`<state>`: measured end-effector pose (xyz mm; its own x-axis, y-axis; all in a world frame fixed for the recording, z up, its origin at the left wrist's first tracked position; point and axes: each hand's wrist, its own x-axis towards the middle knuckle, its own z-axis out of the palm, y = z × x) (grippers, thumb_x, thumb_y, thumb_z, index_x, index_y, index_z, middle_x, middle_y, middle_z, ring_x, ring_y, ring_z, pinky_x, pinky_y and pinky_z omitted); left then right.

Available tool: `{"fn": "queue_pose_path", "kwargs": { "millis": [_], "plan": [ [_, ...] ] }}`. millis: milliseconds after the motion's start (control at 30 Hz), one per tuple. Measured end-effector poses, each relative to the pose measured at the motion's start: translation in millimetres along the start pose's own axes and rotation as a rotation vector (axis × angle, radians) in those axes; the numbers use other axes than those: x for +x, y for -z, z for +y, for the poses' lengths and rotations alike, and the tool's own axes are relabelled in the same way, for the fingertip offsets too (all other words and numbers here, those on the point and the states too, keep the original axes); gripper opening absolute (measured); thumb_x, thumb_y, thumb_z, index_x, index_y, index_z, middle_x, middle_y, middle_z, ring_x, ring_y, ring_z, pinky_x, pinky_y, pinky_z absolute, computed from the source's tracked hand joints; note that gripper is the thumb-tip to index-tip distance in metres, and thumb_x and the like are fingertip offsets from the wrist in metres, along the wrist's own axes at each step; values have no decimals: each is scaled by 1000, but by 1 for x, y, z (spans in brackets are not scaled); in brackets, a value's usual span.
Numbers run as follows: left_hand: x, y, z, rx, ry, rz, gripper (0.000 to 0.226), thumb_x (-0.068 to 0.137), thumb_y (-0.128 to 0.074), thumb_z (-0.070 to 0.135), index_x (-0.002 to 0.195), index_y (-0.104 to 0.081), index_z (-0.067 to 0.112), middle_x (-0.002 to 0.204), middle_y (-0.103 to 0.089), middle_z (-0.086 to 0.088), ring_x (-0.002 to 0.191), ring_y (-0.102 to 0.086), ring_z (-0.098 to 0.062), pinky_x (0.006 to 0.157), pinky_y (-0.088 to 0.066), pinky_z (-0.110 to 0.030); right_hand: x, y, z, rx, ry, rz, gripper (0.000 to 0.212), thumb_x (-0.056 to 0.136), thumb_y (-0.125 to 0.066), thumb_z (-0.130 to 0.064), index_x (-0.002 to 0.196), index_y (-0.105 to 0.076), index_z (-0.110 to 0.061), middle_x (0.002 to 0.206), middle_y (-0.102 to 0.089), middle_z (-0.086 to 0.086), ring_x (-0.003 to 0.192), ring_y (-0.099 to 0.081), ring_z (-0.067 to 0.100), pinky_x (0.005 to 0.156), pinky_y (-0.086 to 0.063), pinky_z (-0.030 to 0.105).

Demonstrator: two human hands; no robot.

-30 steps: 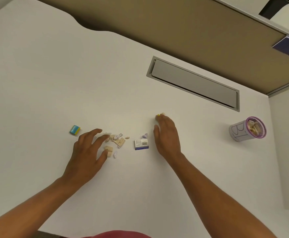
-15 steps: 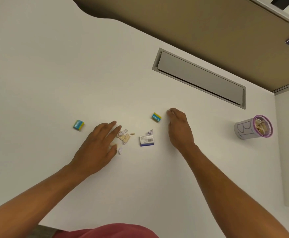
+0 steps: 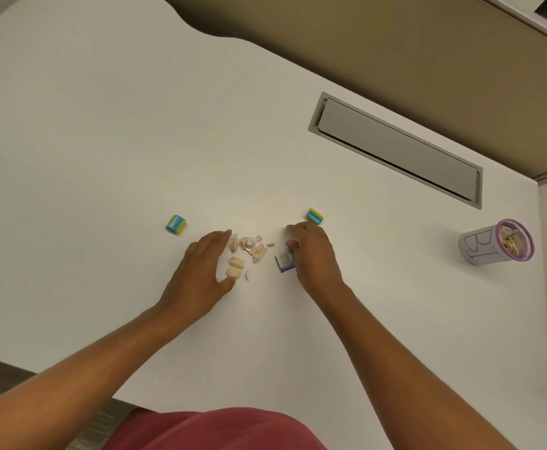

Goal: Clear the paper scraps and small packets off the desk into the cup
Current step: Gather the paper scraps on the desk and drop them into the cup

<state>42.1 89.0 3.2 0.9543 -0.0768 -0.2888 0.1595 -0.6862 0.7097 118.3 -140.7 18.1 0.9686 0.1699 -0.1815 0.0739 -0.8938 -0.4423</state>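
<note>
Both hands' grip is loose and holds nothing: the left hand (image 3: pixel 200 274) cups beside the paper scraps (image 3: pixel 249 251), the right hand (image 3: pixel 311 251) touches the blue-and-white packet (image 3: pixel 284 261) just right of the scraps, all of it likely light, flimsy and best pinched from the surface (image 3: pixel 103 141).

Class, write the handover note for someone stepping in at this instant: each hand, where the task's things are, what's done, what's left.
Left hand: open, fingers at the left side of the scrap pile, no grip.
Right hand: fingers curled by the white-and-blue packet; a grip can't be confirmed.
Two blue-and-yellow packets: one far left, one just beyond the right hand.
Cup at far right already holds some scraps.
Left: the pile and all three packets into the cup.
</note>
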Motion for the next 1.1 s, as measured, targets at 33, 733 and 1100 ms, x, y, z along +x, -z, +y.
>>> {"fn": "queue_pose_path", "kwargs": {
  "millis": [33,733,1100],
  "plan": [
    [2,0,1,-28,3,-2,83,92,-78,14,164,-36,20,160,-44,-1,135,-50,-32,111,-49,-46,2,-1,-4,5,18,-23,23,90,-56,5,108,-68,-3,112,-60,8,102,-59,25,82,-52,35],
    [12,12,5,-254,17,24,77,85,-85,4,154,-54,24,125,-69,9,87,-68,-13,82,-56,-18,-21,-14,-49,59,69,-191,81,71,-88,-17,143,-51,-20,130,-54,0,121,-49,20,96,-50,39],
    [-11,38,-37,9,-51,116,45,100,-67,3,142,-65,19,108,-65,11,84,-56,-8,88,-47,-23,-46,-20,-55,-6,180,26,98,71,-82,-62,151,-42,-22,154,-38,2,144,-30,24,116,-33,35]
  ]
}}
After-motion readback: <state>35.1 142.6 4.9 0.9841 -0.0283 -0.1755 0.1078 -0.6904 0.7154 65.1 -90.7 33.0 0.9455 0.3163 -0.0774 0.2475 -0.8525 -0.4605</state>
